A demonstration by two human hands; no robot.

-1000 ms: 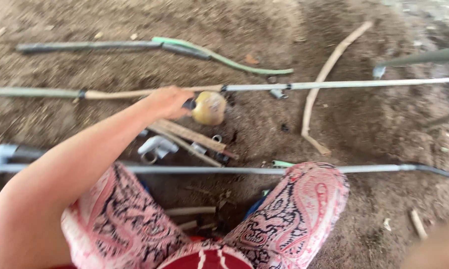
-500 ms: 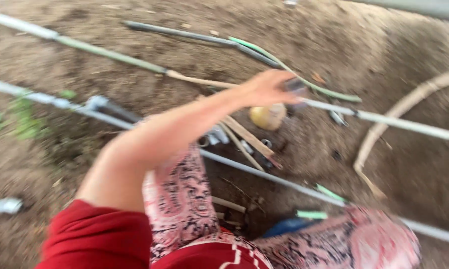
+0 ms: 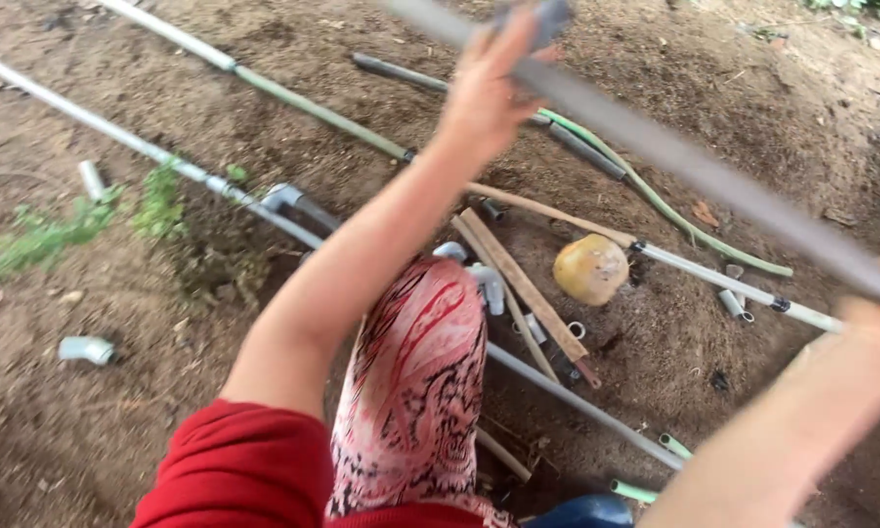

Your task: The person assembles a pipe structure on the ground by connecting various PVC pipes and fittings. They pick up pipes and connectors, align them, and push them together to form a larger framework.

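My left hand [image 3: 487, 90] is raised in front of me and closed around a long grey pipe [image 3: 674, 152] near its upper end, where a grey fitting [image 3: 544, 18] sits. The blurred pipe slants down to the right edge, and my right hand [image 3: 879, 328] grips it there. Under the lifted pipe, a yellowish round fruit [image 3: 591, 269] rests on the dirt beside wooden slats [image 3: 523, 288]. My knee in red patterned trousers [image 3: 420, 372] is bent below my left arm.
Long pale pipes [image 3: 156, 152] lie across the bare soil, and a green hose [image 3: 655, 200] curves beyond them. Short pipe pieces and fittings [image 3: 86, 349] are scattered at left and near the fruit. A small green weed [image 3: 156, 200] grows at left.
My left hand rose from near the fruit on the ground and now holds a grey pipe lifted in the air. My right hand has come into view on the same pipe. The view swung left.
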